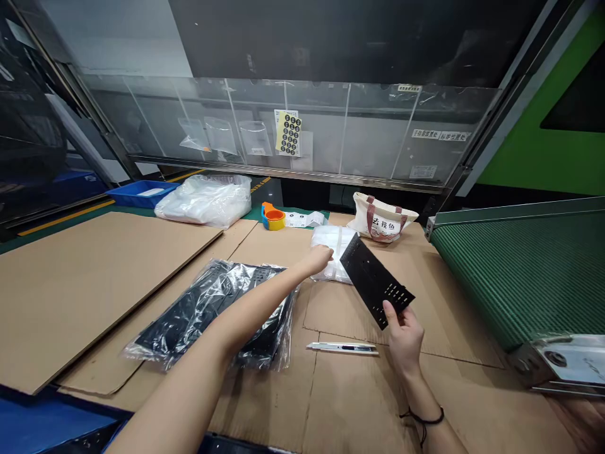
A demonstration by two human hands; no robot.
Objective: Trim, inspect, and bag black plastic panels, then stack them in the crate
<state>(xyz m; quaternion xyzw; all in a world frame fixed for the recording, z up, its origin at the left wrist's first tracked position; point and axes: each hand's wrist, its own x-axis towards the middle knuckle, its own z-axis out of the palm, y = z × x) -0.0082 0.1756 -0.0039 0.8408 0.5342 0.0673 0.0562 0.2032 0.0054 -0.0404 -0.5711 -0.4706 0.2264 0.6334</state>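
My right hand (405,334) holds a flat black panel (371,274) by its lower corner, thumb on the near face. Rows of small slots run through the panel's lower end, and it is tilted above the cardboard. Stretched forward, my left hand (320,258) is closed at the left side of a bundle of clear plastic bags (338,236); its fingertips are hidden, so I cannot tell what is pinched. Under my left forearm lies a clear plastic package of black panels (198,309). A utility knife (343,348) rests between my arms.
Cardboard sheets (359,403) cover the bench, with a raised sheet (94,284) at left. Behind are a blue tray (142,193), a white plastic bundle (205,198), an orange-yellow tape dispenser (274,217) and a cloth bag (380,217). A green conveyor belt (524,265) runs at right.
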